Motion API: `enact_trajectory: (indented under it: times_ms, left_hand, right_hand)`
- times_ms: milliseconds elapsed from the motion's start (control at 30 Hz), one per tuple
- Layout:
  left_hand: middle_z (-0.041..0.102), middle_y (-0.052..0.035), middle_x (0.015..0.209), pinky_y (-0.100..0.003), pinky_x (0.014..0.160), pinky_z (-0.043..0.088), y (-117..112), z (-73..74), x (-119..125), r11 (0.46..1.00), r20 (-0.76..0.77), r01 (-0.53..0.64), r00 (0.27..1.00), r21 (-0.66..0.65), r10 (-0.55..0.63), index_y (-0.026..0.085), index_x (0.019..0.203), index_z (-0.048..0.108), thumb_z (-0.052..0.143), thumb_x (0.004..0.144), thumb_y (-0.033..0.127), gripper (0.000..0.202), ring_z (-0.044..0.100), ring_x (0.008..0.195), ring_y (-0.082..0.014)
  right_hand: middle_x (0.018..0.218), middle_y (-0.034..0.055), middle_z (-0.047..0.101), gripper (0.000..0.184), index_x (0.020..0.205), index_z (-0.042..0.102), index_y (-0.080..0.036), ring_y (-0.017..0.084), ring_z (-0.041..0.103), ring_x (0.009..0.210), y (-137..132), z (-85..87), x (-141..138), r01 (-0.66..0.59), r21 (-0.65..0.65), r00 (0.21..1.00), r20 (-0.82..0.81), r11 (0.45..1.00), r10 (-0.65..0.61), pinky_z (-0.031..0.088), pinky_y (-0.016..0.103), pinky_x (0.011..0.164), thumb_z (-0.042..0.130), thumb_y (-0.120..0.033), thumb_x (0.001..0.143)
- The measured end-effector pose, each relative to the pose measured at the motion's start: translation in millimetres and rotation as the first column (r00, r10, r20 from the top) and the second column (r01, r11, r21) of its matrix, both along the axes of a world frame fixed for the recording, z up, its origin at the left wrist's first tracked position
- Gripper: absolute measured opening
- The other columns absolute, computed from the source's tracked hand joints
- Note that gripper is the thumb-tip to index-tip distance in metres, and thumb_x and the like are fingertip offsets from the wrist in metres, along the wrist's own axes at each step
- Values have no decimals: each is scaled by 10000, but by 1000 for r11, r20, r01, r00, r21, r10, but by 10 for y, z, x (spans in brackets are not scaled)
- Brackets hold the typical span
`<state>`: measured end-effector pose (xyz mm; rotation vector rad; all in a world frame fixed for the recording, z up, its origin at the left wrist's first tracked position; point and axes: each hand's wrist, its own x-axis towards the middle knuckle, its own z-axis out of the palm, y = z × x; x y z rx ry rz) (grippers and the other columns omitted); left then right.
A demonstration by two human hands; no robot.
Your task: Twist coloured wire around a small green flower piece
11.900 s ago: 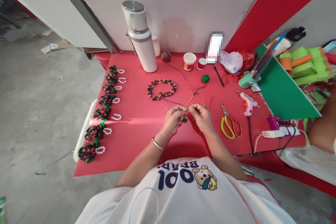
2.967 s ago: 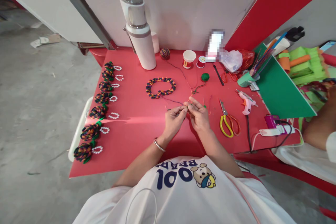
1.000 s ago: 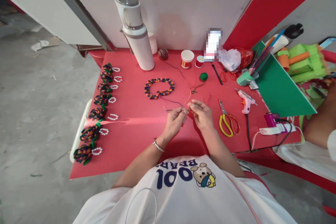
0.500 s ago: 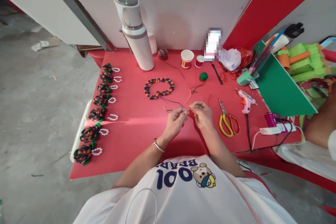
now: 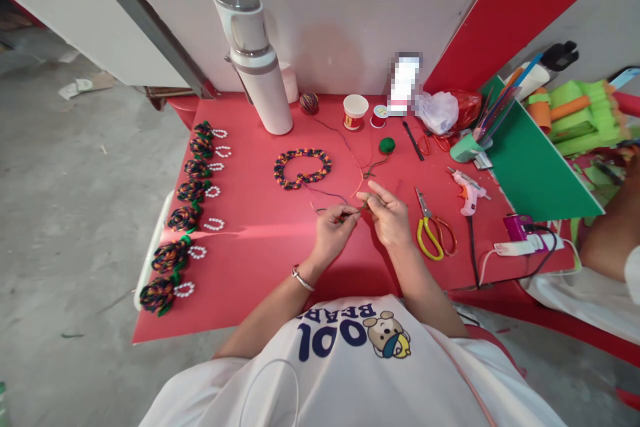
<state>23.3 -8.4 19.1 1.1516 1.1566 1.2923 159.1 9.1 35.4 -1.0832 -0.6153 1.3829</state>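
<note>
Over the middle of the red table [image 5: 260, 267], my left hand [image 5: 331, 233] and my right hand [image 5: 389, 217] meet fingertip to fingertip. Both pinch a small dark piece of yarn work [image 5: 350, 213], too small to make out fully. Thin strands of yarn [image 5: 327, 192] run from it toward a multicoloured braided ring [image 5: 303, 167] lying flat beyond my hands. My right forefinger sticks out above the pinch. A metal bangle sits on my left wrist.
Several yarn rosettes with pearl loops [image 5: 186, 217] line the table's left edge. A white flask [image 5: 255, 67], yarn ball [image 5: 309, 102], cup [image 5: 355, 111] and green ball [image 5: 387, 145] stand at the back. Yellow scissors [image 5: 429, 230], glue gun [image 5: 467, 190] and power strip [image 5: 525, 247] lie right. Another person's arm [image 5: 613, 240] is far right.
My hands stay together at the same spot, with only small finger shifts; my right forefinger now sticks out. The view has drifted slightly.
</note>
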Motion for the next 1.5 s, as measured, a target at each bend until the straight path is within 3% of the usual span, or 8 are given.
enact_trajectory:
  times_ms: [100,233,467,700,833,1000,1133,1500]
  left_hand:
    - [733,-101,1025,-358,893,558,18,5,-19,994,-51,-59,997,91,64,208,755,785,796,781,218,30,686,976,-210]
    - [714,-100,1051,-367,917,570,24,-8,-22,995,-56,-54,997,78,58,204,740,783,805,762,201,31,677,1016,-214]
    - [656,-43,993,-175,485,525,-20,0,40,994,240,45,971,-99,-20,193,915,628,807,696,234,285,659,801,-146]
    - [646,-21,912,-171,415,504,-37,27,-9,974,366,148,928,-171,-77,191,950,592,751,781,325,268,636,671,-117]
    - [681,-32,813,-189,394,492,-34,11,-24,959,373,197,921,-204,-110,169,959,624,728,843,470,339,629,590,-121]
    - [649,8,670,-212,392,466,-38,-31,-22,958,343,219,928,-183,-146,159,974,671,764,845,487,364,574,472,-108]
    - [578,38,566,-203,394,394,-48,-46,-28,969,265,177,956,-173,-127,156,845,694,739,871,521,370,448,390,-62]
    - [569,32,548,-202,421,360,-38,-46,-28,971,262,65,965,-229,-2,160,885,764,767,831,537,381,448,427,-72]
  right_hand:
    - [878,23,828,477,1137,774,-239,179,752,858,-10,2,4,-12,12,1000,22,1000,12,579,311,830,889,-311,679]
    - [908,36,828,506,1170,766,-232,205,755,917,-10,-31,15,-17,11,998,65,1000,16,574,355,897,884,-346,691]
    - [911,23,830,477,1147,775,-252,198,760,894,-7,-70,20,-60,36,996,65,998,57,568,381,943,889,-371,699]
    - [899,21,827,480,1130,778,-252,189,760,867,-16,-47,-1,-72,12,996,48,997,71,577,371,923,902,-359,679]
    - [920,31,828,487,1151,775,-252,205,766,879,-27,-32,-3,-90,20,991,97,996,88,584,393,927,886,-386,697]
    - [950,45,832,483,1176,780,-253,244,775,971,-67,17,-32,-145,29,976,169,989,138,587,434,969,864,-396,722]
    - [955,45,833,462,1165,788,-258,260,772,1032,-93,35,-60,-178,47,968,185,983,167,571,462,1027,858,-401,732]
    - [1260,72,766,615,1395,643,-318,232,717,1112,-111,6,6,-163,130,965,225,978,131,580,433,995,804,-471,822]
